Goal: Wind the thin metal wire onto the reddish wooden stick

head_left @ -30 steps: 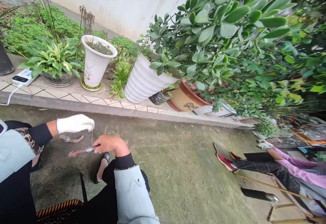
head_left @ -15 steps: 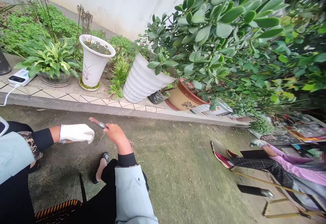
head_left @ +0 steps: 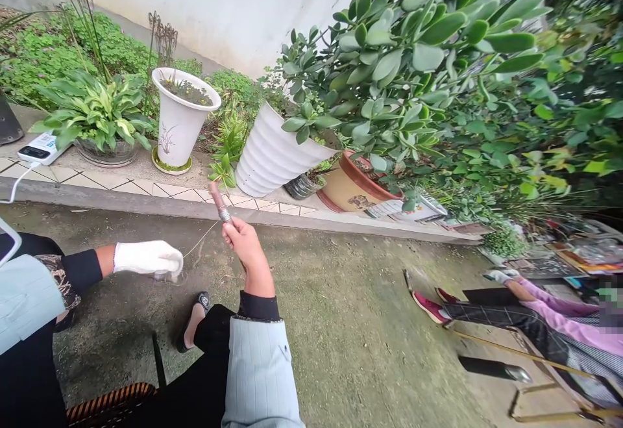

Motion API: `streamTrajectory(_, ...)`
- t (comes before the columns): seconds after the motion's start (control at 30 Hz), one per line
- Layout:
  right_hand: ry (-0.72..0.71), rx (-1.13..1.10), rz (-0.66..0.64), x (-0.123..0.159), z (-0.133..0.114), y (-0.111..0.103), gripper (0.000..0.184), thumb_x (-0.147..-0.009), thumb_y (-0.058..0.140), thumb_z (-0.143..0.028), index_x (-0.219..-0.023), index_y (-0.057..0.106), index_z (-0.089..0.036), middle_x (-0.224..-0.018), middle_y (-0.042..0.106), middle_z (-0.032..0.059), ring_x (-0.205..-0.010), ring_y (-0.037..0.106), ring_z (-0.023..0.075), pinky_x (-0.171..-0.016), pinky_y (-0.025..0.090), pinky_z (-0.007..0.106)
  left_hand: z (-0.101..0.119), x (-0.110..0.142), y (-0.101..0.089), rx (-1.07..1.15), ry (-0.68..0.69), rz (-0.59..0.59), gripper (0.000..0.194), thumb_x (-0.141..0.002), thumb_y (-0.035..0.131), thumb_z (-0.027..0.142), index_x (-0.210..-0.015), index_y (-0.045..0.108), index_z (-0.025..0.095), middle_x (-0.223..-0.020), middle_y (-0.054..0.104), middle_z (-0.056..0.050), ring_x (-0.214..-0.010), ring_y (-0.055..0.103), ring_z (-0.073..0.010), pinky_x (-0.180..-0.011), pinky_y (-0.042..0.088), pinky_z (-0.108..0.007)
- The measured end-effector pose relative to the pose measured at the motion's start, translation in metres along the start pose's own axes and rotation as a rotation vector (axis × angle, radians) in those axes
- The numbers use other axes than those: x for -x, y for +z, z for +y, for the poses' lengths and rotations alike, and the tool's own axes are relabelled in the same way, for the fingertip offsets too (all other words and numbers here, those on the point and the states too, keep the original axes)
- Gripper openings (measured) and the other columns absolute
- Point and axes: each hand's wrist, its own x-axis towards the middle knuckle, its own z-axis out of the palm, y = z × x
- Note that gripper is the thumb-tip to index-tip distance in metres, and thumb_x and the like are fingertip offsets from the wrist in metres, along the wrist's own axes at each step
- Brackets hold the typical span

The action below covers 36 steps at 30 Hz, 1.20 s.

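My right hand (head_left: pixel 243 239), bare, is closed around a short brown stick (head_left: pixel 215 195) with silvery wire (head_left: pixel 224 214) wound about its lower part. The stick points up, in front of the ledge. To the left, my left hand (head_left: pixel 148 258) wears a white glove and is held low with curled fingers. Something small and blurred shows under its fingertips, its kind not clear. A thin pale strand (head_left: pixel 202 239) runs taut from the glove up toward the stick. Whatever extends below my right fist is hidden behind the hand and wrist.
A tiled ledge (head_left: pixel 136 189) bears potted plants, among them a white flared pot (head_left: pixel 180 123), a ribbed white pot (head_left: pixel 277 152) and a tan pot (head_left: pixel 348 188). A white device (head_left: pixel 37 149) with a cable lies at left. Another person (head_left: pixel 530 324) sits at the right.
My right hand has lifted the stick up and to the right, away from the glove. The strand now shows stretched between my hands. My left hand has moved only slightly.
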Motion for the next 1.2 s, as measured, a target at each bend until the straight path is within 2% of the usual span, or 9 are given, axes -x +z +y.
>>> streamTrajectory(0.23, 0.094, 0.690, -0.219, -0.001, 0.001, 0.017, 0.019, -0.087, 0.052, -0.029, -0.092, 0.067, -0.018, -0.085, 0.067, 0.0060, -0.072, 0.054, 0.0146, -0.061, 0.031, 0.024, 0.019, 0.008, -0.029, -0.053, 0.027, 0.068, 0.034, -0.095, 0.044, 0.036, -0.085, 0.062, 0.009, -0.081, 0.061, -0.003, -0.072, 0.050, -0.0112, -0.071, 0.041, -0.019)
streamTrajectory(0.47, -0.052, 0.257, -1.139, 0.007, -0.018, 0.038, 0.017, -0.081, 0.061, -0.027, -0.092, 0.069, -0.016, -0.066, 0.058, -0.0028, -0.061, 0.051, 0.0093, -0.059, 0.035, 0.020, 0.002, 0.010, -0.044, -0.148, -0.069, 0.374, 0.033, -0.093, 0.047, 0.038, -0.085, 0.060, 0.008, -0.080, 0.061, -0.003, -0.073, 0.050, -0.0127, -0.069, 0.040, -0.021)
streamTrajectory(0.53, -0.119, -0.014, -1.055, 0.010, -0.020, 0.033, 0.027, -0.080, 0.063, -0.032, -0.101, 0.067, -0.016, -0.069, 0.057, -0.0034, -0.061, 0.049, 0.0085, -0.060, 0.037, 0.020, -0.005, 0.008, -0.043, -0.134, -0.065, 0.414, 0.034, -0.092, 0.047, 0.039, -0.083, 0.059, 0.009, -0.078, 0.060, -0.003, -0.070, 0.048, -0.0124, -0.067, 0.039, -0.021)
streamTrajectory(0.67, -0.118, -0.262, -0.351, 0.002, -0.010, 0.014, 0.028, -0.084, 0.053, -0.036, -0.098, 0.064, -0.014, -0.071, 0.054, -0.0013, -0.057, 0.044, 0.0083, -0.053, 0.035, 0.020, -0.009, 0.005, -0.036, 0.072, -0.128, 0.258, 0.039, -0.092, 0.046, 0.046, -0.083, 0.058, 0.010, -0.073, 0.054, -0.002, -0.058, 0.039, -0.0096, -0.053, 0.033, -0.020)
streamTrajectory(0.8, 0.013, 0.165, 0.014, -0.008, 0.002, 0.009, 0.022, -0.085, 0.049, -0.030, -0.092, 0.065, -0.016, -0.072, 0.057, 0.0014, -0.061, 0.046, 0.0112, -0.058, 0.034, 0.023, 0.002, 0.007, -0.027, 0.196, -0.093, 0.016, 0.039, -0.093, 0.047, 0.044, -0.085, 0.059, 0.009, -0.076, 0.055, -0.003, -0.058, 0.037, -0.0089, -0.052, 0.031, -0.020)
streamTrajectory(0.87, 0.062, 0.492, -0.091, -0.007, 0.003, 0.013, 0.017, -0.083, 0.054, -0.027, -0.086, 0.068, -0.017, -0.072, 0.060, 0.0027, -0.064, 0.049, 0.0128, -0.061, 0.034, 0.025, 0.005, 0.009, -0.028, 0.152, -0.053, -0.010, 0.037, -0.093, 0.047, 0.041, -0.084, 0.060, 0.008, -0.077, 0.057, -0.003, -0.063, 0.041, -0.0098, -0.057, 0.035, -0.020)
streamTrajectory(0.93, 0.101, 0.639, -0.447, -0.002, 0.001, 0.018, 0.012, -0.079, 0.059, -0.023, -0.079, 0.069, -0.017, -0.067, 0.060, 0.0016, -0.063, 0.050, 0.0125, -0.060, 0.034, 0.025, 0.004, 0.010, -0.032, 0.083, -0.025, 0.044, 0.035, -0.093, 0.048, 0.039, -0.083, 0.060, 0.008, -0.078, 0.058, -0.003, -0.068, 0.046, -0.0111, -0.065, 0.038, -0.020)
streamTrajectory(1.07, 0.021, 0.238, -1.096, 0.011, -0.011, 0.019, 0.014, -0.078, 0.063, -0.025, -0.086, 0.069, -0.015, -0.064, 0.058, -0.0030, -0.060, 0.049, 0.0096, -0.059, 0.037, 0.021, -0.006, 0.009, -0.042, -0.028, -0.082, 0.260, 0.034, -0.092, 0.049, 0.040, -0.082, 0.059, 0.009, -0.078, 0.059, -0.002, -0.072, 0.049, -0.0126, -0.070, 0.040, -0.021)
streamTrajectory(1.2, -0.161, -0.189, -0.705, 0.012, -0.016, 0.012, 0.030, -0.081, 0.059, -0.037, -0.099, 0.065, -0.013, -0.073, 0.056, -0.0017, -0.063, 0.047, 0.0095, -0.060, 0.038, 0.021, -0.014, 0.006, -0.035, -0.036, -0.071, 0.212, 0.035, -0.092, 0.047, 0.042, -0.084, 0.060, 0.010, -0.077, 0.059, -0.002, -0.067, 0.048, -0.0117, -0.062, 0.039, -0.019)
